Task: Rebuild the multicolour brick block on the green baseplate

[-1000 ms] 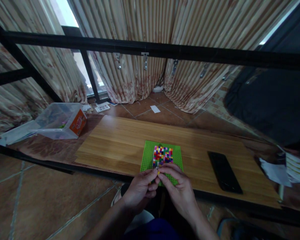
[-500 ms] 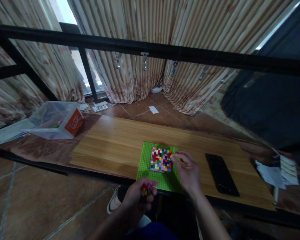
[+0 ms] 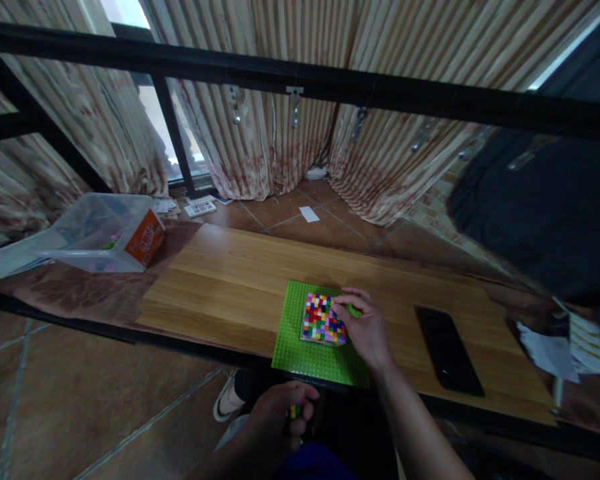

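Observation:
A block of many-coloured small toy bricks point(image 3: 324, 321) stands on a green studded baseplate point(image 3: 300, 363) at the table's near edge. My right hand point(image 3: 364, 328) is over the block's right side, thumb and fingertips brought together on its top near the back right. Whatever is between those fingertips is too small or hidden to make out. Below the front edge of the baseplate, my left hand point(image 3: 290, 408) is curled around several small bricks point(image 3: 295, 412); yellow and green ones show between the fingers.
A black phone point(image 3: 449, 350) lies on the wooden board point(image 3: 220, 287) to the right. At the far left stands a clear plastic bin point(image 3: 105, 233) with an orange label. Papers point(image 3: 550, 350) lie at the right end. A black rail point(image 3: 260, 75) crosses before the curtains.
My right hand has moved left, from the block's right edge onto its top. My left hand has lowered slightly and closed more around its bricks. The view has shifted a little.

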### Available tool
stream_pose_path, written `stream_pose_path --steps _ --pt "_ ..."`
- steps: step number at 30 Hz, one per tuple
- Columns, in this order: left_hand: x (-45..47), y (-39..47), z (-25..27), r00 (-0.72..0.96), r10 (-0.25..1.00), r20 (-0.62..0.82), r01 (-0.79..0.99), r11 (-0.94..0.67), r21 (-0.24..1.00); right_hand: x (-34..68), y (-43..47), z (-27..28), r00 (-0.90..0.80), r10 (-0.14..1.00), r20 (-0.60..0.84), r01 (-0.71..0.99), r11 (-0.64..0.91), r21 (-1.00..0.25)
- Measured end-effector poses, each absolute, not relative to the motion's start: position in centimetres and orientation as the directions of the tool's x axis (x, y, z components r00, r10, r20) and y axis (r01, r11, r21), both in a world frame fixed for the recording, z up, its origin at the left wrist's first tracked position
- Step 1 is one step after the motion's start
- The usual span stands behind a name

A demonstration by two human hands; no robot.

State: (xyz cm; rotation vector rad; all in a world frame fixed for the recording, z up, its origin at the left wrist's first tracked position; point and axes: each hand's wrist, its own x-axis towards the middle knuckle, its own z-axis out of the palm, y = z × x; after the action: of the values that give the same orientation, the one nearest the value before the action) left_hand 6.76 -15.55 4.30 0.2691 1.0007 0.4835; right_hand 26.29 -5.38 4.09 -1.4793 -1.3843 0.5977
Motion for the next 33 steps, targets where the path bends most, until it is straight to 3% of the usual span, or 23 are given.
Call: stream_pose_path --steps 8,14,26,30,33 --pt "7.2 -15.3 5.0 0.497 0.519 -0.695 -0.194 0.847 0.494 25.8 -5.0 4.2 0.243 0.967 -0.082 0.037 -0.094 -0.995" --pt "7.3 -15.0 5.0 0.500 0.536 -0.680 -0.210 0.837 0.505 25.2 -5.1 4.4 0.234 0.953 -0.193 -0.144 -0.162 -0.976" --pt "7.4 -13.6 6.6 0.445 0.585 -0.678 -0.371 0.809 0.456 25.0 -5.2 4.4 0.276 0.942 -0.188 -0.159 -0.148 -0.976" --pt "6.9 -13.2 6.8 0.449 0.641 -0.623 -0.423 0.766 0.483 25.2 -7.1 4.5 0.418 0.908 -0.012 0.070 -0.045 -0.997" --pt "6.6 -13.1 6.8 0.445 0.670 -0.594 -0.436 0.742 0.510 24.8 -9.5 5.2 0.386 0.918 0.096 0.212 0.013 -0.977"
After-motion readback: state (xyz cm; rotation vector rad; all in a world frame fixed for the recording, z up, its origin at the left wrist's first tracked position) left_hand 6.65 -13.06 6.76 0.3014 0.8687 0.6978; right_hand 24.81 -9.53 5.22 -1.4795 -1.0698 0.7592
